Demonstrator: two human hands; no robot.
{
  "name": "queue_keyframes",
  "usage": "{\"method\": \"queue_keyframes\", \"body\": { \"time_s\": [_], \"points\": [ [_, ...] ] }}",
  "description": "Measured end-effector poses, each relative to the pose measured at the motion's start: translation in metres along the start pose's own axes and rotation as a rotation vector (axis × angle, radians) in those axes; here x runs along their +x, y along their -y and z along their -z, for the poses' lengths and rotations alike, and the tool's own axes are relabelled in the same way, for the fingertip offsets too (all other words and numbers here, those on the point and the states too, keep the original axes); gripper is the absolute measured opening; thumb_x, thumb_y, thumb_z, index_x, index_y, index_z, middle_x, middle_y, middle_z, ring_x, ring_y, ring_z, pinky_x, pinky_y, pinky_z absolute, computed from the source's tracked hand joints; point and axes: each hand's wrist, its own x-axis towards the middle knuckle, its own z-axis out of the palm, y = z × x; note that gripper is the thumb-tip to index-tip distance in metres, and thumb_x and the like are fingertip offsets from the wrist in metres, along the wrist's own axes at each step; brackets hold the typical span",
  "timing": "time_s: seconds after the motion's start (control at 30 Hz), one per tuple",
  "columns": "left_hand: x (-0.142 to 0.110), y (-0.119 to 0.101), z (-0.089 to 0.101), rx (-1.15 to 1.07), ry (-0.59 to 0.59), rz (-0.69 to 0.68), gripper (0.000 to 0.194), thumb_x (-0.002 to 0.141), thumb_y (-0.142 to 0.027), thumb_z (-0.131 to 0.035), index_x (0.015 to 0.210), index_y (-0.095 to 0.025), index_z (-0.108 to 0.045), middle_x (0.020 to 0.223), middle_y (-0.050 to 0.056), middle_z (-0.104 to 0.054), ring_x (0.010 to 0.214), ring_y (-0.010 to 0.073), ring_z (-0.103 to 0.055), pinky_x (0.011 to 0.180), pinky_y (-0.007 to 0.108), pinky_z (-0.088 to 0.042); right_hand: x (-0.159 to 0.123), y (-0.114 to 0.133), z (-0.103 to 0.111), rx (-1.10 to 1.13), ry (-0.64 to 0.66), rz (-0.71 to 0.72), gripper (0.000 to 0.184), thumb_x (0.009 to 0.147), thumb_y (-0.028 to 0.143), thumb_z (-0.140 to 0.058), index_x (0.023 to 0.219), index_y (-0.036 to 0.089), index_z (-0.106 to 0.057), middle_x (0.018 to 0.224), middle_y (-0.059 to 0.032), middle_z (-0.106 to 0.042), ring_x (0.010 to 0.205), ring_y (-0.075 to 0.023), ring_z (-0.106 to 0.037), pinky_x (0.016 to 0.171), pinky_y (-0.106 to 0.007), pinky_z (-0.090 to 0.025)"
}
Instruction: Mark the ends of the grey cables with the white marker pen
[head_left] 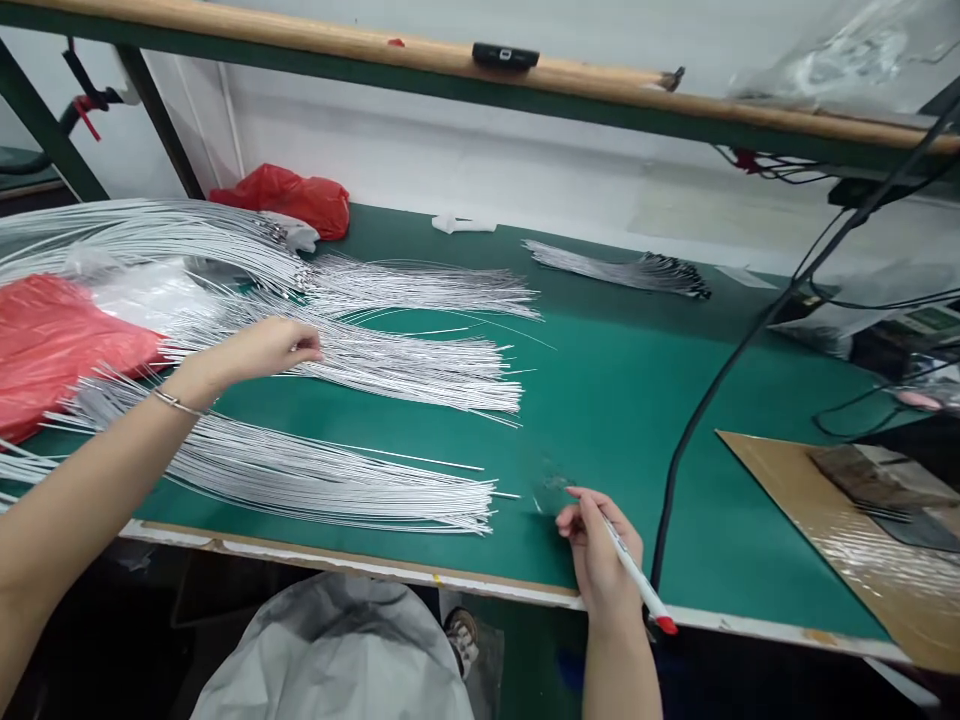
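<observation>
My left hand [274,347] reaches over the middle bundle of thin white wires [420,370], its fingers pinched together against the strands. What the fingertips hold there, if anything, is too small to tell. In my right hand [600,545], near the front edge of the table, is a white marker pen [636,570] with a red end that points down toward me. A faint, blurred clear patch [553,482] lies by the right fingertips. Closer to me, another bundle of white wires [337,475] stretches along the front, its ends near the right hand.
Behind lie another wire bundle [427,285] and a small dark-tipped wire bundle [622,268]. Red plastic bags [71,345] sit at left. A black cable [720,380] crosses the right side, beside a brown board [840,530]. A wooden-edged shelf [360,40] runs above.
</observation>
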Motion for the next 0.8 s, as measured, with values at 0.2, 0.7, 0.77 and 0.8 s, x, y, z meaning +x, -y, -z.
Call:
{"method": "queue_keyframes", "body": {
  "time_s": [0.2,0.7,0.77,0.8],
  "points": [
    [-0.022,0.021,-0.005,-0.012,0.035,0.04,0.025,0.086,-0.036,-0.048,0.086,-0.016,-0.064,0.074,0.0,-0.065,0.065,0.0126,-0.052,0.062,0.021,-0.031,0.0,0.001,-0.001,-0.029,-0.027,0.009,0.037,0.063,0.047,-0.073,0.078,0.015,-0.063,0.048,0.0003,-0.057,0.043,-0.0104,-0.047,0.043,-0.022,-0.035],
    [-0.014,0.027,-0.017,-0.014,0.068,-0.027,0.023,0.088,-0.03,-0.048,0.079,-0.016,-0.064,0.065,-0.004,-0.061,0.059,0.0084,-0.045,0.059,0.018,-0.028,-0.002,0.002,-0.001,-0.035,-0.044,0.012,0.037,0.063,0.047,-0.073,0.077,0.015,-0.063,0.048,0.0003,-0.057,0.043,-0.0102,-0.047,0.043,-0.022,-0.035],
    [-0.01,0.023,-0.016,-0.02,0.06,-0.025,0.026,0.088,-0.034,-0.047,0.08,-0.017,-0.064,0.067,-0.003,-0.062,0.06,0.01,-0.048,0.059,0.019,-0.029,-0.002,0.002,0.0,-0.031,-0.044,0.008,0.037,0.062,0.046,-0.074,0.078,0.015,-0.063,0.048,0.0003,-0.058,0.044,-0.0099,-0.047,0.043,-0.021,-0.035],
    [-0.007,0.02,-0.015,-0.028,0.043,-0.029,0.027,0.088,-0.037,-0.046,0.08,-0.018,-0.064,0.068,-0.002,-0.063,0.061,0.011,-0.05,0.059,0.02,-0.03,-0.002,0.002,0.0,-0.032,-0.042,0.008,0.037,0.063,0.046,-0.074,0.079,0.014,-0.063,0.049,0.0003,-0.058,0.044,-0.0099,-0.048,0.043,-0.021,-0.035]
  ]
}}
